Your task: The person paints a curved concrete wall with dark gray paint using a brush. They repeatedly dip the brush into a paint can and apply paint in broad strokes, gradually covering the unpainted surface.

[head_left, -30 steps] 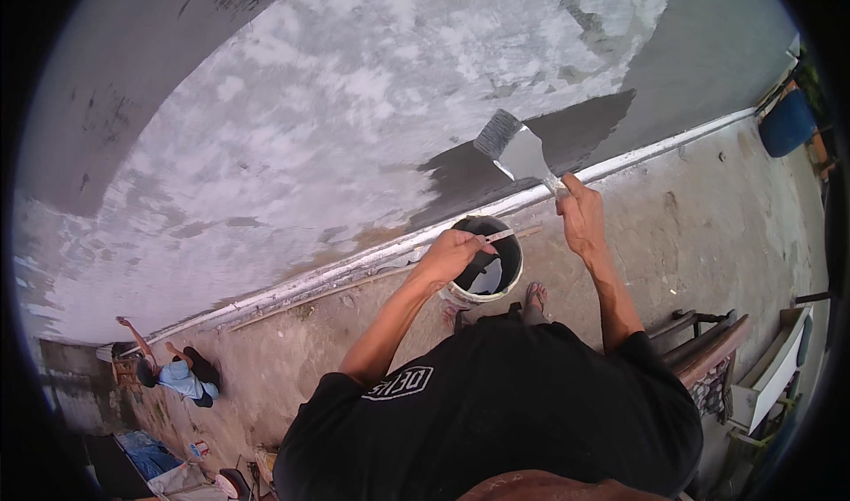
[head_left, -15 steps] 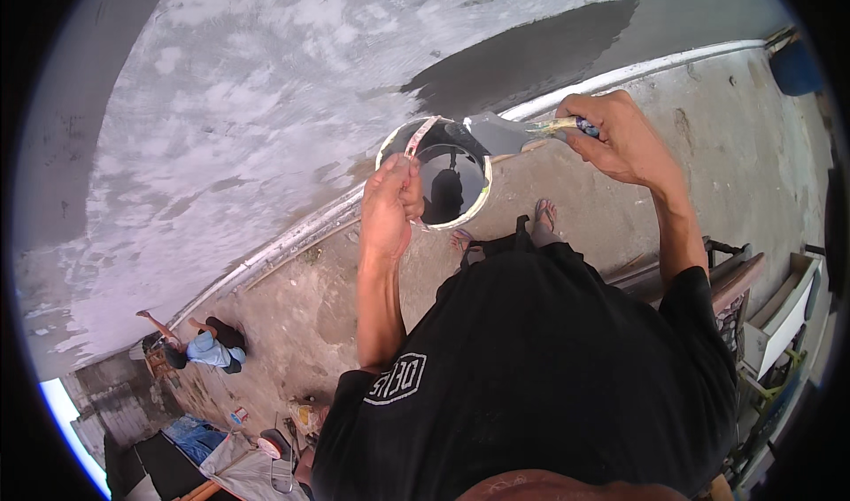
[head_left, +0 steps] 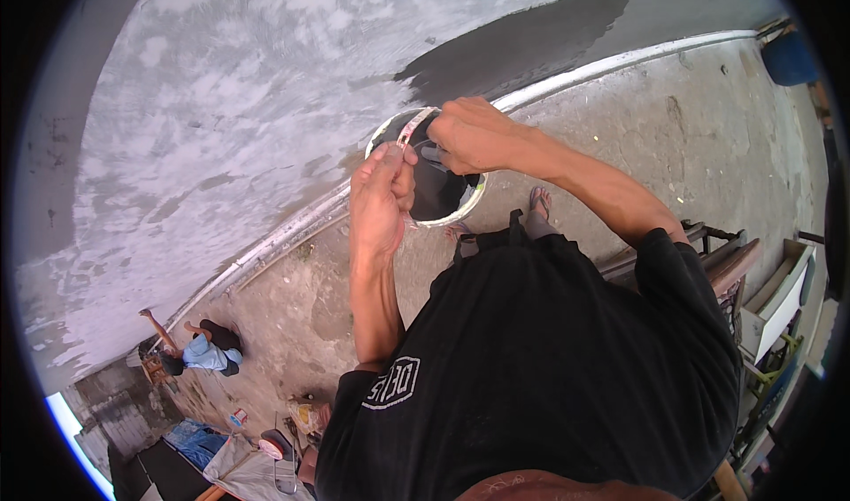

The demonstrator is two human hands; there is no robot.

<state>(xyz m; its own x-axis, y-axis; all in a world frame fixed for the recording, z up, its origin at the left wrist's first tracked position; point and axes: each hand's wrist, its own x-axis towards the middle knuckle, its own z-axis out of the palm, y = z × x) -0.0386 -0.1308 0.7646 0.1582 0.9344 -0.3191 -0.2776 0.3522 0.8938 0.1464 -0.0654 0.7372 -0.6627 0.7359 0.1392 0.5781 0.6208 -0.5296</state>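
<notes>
My left hand (head_left: pixel 382 191) grips the pale strap handle (head_left: pixel 414 126) across a round bucket (head_left: pixel 456 219) with a pale rim and grey liquid inside. My right hand (head_left: pixel 469 135) is closed over the bucket's top, holding the wide paintbrush (head_left: pixel 432 153), which is mostly hidden by the hand and lowered into the bucket. Just beyond them stands a plastered wall (head_left: pixel 221 85), mottled pale grey with a darker wet grey patch (head_left: pixel 513 45).
A person in a light blue shirt (head_left: pixel 202 350) crouches at the wall, lower left. A blue barrel (head_left: pixel 786 58) stands upper right; wooden furniture (head_left: pixel 735 258) and a white box (head_left: pixel 772 315) are at right. Tarps (head_left: pixel 190 439) and clutter lie lower left. My sandalled feet are below the bucket.
My right hand has moved left and the brush went from raised by the wall down into the bucket. My left hand and the bucket have shifted leftward and up in view.
</notes>
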